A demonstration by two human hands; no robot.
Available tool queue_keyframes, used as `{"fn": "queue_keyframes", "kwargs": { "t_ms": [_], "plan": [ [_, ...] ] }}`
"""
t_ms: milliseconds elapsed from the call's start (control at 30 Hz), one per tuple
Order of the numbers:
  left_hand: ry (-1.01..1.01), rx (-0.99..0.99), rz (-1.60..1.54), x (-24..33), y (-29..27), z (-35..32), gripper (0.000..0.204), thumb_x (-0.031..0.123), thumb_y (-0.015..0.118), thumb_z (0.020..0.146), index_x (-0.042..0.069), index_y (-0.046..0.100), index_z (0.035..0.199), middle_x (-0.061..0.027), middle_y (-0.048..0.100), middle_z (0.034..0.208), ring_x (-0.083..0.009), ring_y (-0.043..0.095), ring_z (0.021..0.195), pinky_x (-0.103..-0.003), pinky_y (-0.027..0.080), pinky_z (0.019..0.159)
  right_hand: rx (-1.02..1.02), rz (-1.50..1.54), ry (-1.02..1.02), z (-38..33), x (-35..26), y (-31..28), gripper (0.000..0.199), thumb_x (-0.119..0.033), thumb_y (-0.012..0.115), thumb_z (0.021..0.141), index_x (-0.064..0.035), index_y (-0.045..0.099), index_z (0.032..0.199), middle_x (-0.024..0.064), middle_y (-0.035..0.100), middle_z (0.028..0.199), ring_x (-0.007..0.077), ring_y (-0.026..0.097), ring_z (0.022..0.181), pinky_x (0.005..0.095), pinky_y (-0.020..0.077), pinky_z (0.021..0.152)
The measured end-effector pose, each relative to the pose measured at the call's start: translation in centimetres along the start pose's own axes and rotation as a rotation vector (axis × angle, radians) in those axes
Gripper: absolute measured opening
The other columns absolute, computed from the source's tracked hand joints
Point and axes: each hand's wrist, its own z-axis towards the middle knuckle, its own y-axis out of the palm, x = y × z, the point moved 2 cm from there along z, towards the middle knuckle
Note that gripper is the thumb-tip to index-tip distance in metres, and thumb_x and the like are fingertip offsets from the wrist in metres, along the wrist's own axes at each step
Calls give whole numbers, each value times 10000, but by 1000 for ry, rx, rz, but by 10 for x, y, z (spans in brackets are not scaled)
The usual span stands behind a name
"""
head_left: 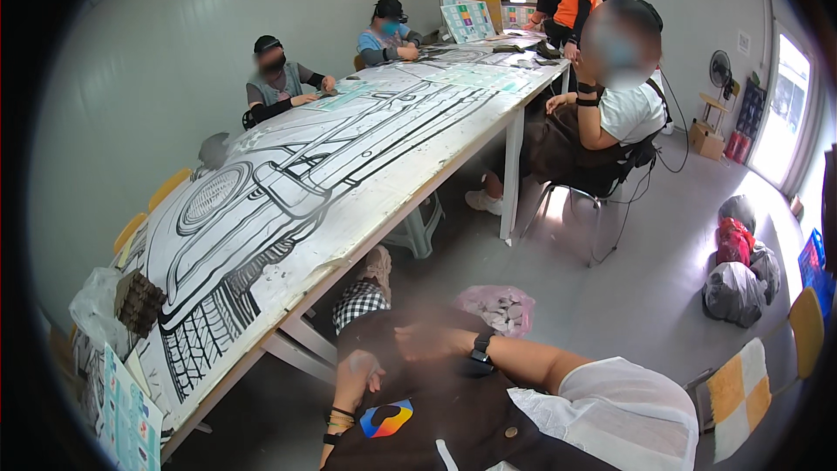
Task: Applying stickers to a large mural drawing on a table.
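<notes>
**At the lower edge, beside the long table: two hands on a dark apron**

- Dark apron (445, 401): lies across the lap at the bottom of the view, with a small multicoloured patch and a round button on it.
- Left hand (359, 372): rests on the apron's left part, fingers curled loosely downward; blurred, so whether it grasps the cloth cannot be told. Bands sit on the wrist.
- Right hand (432, 340): lies flat-looking on the apron's upper part, just right of the left hand; blurred, grip cannot be told. A black wristwatch (480, 351) sits behind it, then a white sleeve (610, 410).
- Checked cloth (359, 301): just above the left hand, under the table edge.
- Pink bag (499, 307): on the floor near the right hand, holding grey pieces.
- Long table (349, 166): to the left, covered with a black-and-white car drawing; a stack of dark pieces (138, 301) on its near end.
- Other people: seated further along the table, well apart.
</notes>
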Motion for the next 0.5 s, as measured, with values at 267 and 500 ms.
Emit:
{"fn": "queue_keyframes", "kwargs": {
  "t_ms": [267, 500],
  "plan": [
    [2, 9, -3, 2, 0, -2, 253, 244, 540, 981, -4, 561, 940, -151, 658, 745, -137, 563, 470, -219, 404, 413, 32, 97, 77, -2, -5, 2, 374, -305, 428, 1045, -80, 488, 752, 105, 640, 729, 226, 692, 689, 265, 585, 581],
    [-11, 6, -13, 1, 0, 0, 241, 230, 542, 977, -8, 558, 946, -153, 657, 744, -143, 565, 470, -225, 408, 414, 23, 417, 302, 0, -4, 0, 384, -306, 412, 1051, -78, 485, 750, 106, 638, 734, 236, 695, 693, 269, 593, 592]
  ]
}}
